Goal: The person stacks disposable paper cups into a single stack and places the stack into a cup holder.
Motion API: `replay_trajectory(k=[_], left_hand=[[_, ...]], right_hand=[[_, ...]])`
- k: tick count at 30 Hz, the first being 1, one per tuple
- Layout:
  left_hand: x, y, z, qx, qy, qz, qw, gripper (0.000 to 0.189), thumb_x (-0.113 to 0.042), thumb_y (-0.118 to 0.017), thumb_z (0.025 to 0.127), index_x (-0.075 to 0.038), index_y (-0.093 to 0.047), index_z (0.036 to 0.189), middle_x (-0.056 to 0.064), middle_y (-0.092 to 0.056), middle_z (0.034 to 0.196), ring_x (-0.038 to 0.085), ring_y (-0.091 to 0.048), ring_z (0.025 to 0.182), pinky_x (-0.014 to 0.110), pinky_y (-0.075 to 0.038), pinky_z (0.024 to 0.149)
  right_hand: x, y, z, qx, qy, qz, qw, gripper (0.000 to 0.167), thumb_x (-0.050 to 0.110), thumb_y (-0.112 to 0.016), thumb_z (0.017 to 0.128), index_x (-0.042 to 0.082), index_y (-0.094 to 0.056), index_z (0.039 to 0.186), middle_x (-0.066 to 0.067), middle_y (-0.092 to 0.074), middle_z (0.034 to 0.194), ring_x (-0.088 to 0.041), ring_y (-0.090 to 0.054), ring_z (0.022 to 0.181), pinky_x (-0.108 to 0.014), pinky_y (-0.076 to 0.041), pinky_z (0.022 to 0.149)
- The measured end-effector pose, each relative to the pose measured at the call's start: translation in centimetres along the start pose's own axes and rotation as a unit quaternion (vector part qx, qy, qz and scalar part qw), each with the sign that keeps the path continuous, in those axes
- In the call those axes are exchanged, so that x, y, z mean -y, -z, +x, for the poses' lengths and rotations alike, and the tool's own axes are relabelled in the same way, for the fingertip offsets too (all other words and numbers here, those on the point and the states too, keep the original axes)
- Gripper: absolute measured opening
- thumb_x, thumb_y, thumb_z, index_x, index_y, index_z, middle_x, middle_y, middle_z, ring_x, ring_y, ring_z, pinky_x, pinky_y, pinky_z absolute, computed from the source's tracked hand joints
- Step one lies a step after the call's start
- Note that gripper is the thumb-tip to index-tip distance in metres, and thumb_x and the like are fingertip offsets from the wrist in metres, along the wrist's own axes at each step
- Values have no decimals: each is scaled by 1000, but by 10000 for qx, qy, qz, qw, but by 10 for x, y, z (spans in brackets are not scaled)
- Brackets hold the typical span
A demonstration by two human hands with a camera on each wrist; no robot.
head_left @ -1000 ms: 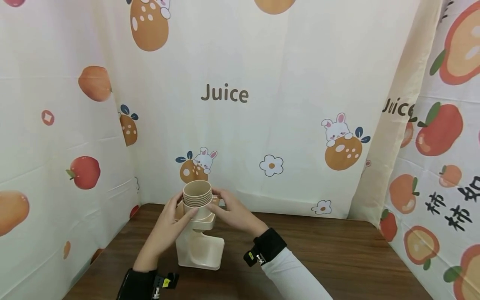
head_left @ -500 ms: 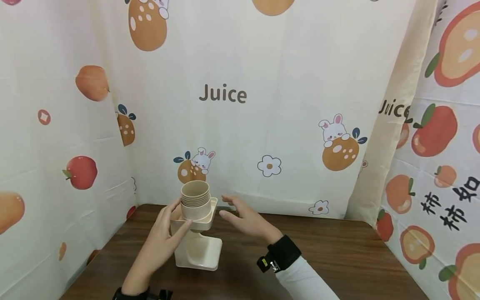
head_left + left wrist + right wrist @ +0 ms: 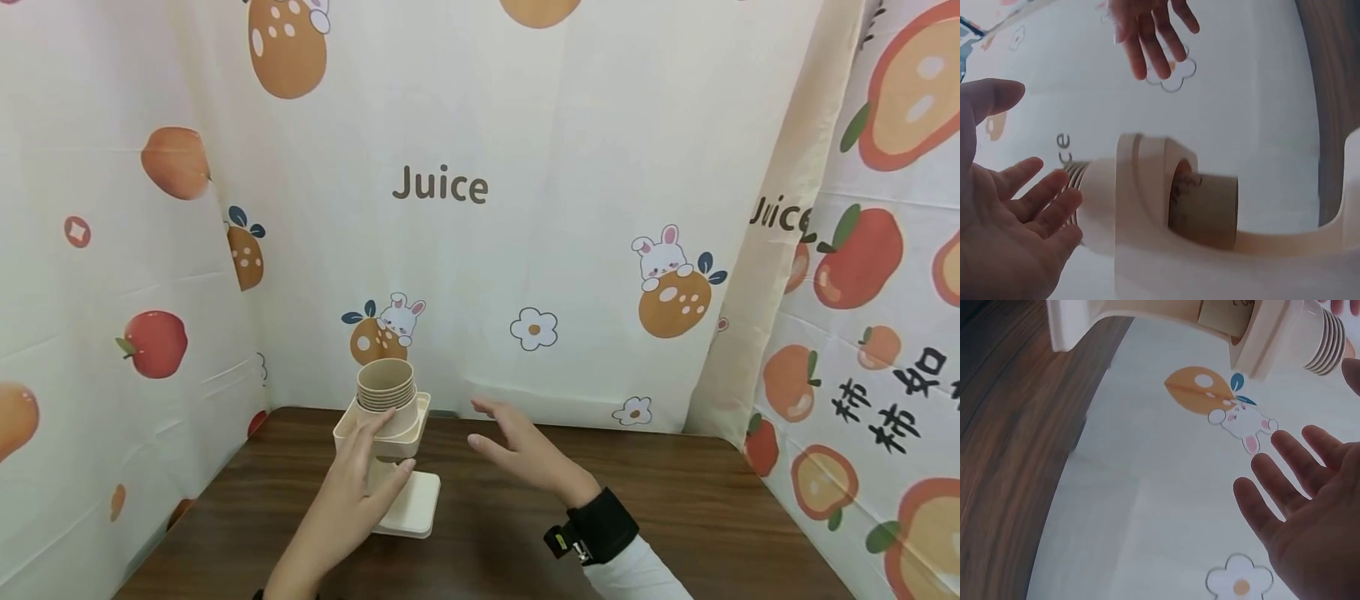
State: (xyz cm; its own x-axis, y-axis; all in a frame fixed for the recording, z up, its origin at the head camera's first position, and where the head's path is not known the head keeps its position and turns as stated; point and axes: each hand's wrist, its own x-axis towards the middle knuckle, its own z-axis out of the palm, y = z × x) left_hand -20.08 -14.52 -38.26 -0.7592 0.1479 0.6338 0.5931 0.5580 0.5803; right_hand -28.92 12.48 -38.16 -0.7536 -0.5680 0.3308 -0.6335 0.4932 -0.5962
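Observation:
A cream cup dispenser (image 3: 408, 507) stands on the table with a stack of beige paper cups (image 3: 386, 377) rising from its round top holder. In the left wrist view, the bottom end of a cup (image 3: 1213, 212) sticks out below the dispenser's ring (image 3: 1141, 187). My left hand (image 3: 352, 492) is in front of the dispenser with fingers extended, overlapping its left side in the head view; it grips nothing. Off to the dispenser's right, my right hand (image 3: 536, 454) hovers with fingers spread and nothing in it, its palm (image 3: 1329, 531) apart from the cups.
The dispenser stands on a dark brown wooden table (image 3: 615, 500), left of its middle. A white fruit-print curtain (image 3: 525, 250) hangs behind the table's back edge and along both sides. Black straps (image 3: 603, 525) hold the wrist cameras.
Both hands were around the cup stack; they have let go. The right hand has drawn away to the right, and the left has come down and nearer. The cups stay in the dispenser.

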Motion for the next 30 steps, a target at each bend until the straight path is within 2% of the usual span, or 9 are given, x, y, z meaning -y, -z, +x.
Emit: replay_trajectory(k=[5,10,13,19,24,30], left_hand=[[-9,-13,1,83,-232,-175,9995,65,-25,-71,96,-13,-39,151,6,-41,152,22,-36,139,60,-37,104],[-15,-25,1,161,-222,-194,9994,64,-28,-71,96,-21,-39,151,2,-43,151,24,-41,137,59,-39,103],[-18,-35,-1,313,-189,-219,9991,63,-33,-69,97,-24,-39,151,0,-43,151,26,-40,139,58,-39,103],[-18,-60,-8,831,-118,-463,9954,61,-37,-67,98,-26,-39,150,-6,-42,151,17,-39,139,52,-40,105],[-15,-75,-11,1191,-56,-644,9908,60,-39,-64,99,-22,-39,150,-5,-41,150,20,-39,139,54,-39,106],[-10,-91,-10,1346,-114,-492,9896,61,-46,-59,100,-16,-39,150,1,-40,151,25,-39,138,54,-41,103]], right_hand=[[-4,8,-17,-80,-98,-86,9999,70,53,-52,101,16,-32,156,1,-37,154,-16,-29,144,-46,-30,113],[-12,14,-35,-233,-292,-248,9990,70,53,-52,101,15,-34,156,1,-37,155,-20,-29,144,-50,-30,112],[-15,15,-45,-458,-257,-756,9958,68,52,-55,101,14,-38,154,0,-41,153,-23,-35,141,-52,-32,110],[-18,13,-68,-886,-278,-2184,9714,66,52,-58,99,12,-44,151,-3,-50,147,-28,-45,134,-57,-39,102],[-22,9,-81,-1058,-482,-2613,9582,67,51,-62,97,14,-45,151,-5,-50,147,-29,-45,134,-58,-41,98],[-33,6,-94,-1355,-685,-3134,9374,69,59,-61,94,17,-50,148,-3,-51,148,-30,-47,134,-59,-41,97]])
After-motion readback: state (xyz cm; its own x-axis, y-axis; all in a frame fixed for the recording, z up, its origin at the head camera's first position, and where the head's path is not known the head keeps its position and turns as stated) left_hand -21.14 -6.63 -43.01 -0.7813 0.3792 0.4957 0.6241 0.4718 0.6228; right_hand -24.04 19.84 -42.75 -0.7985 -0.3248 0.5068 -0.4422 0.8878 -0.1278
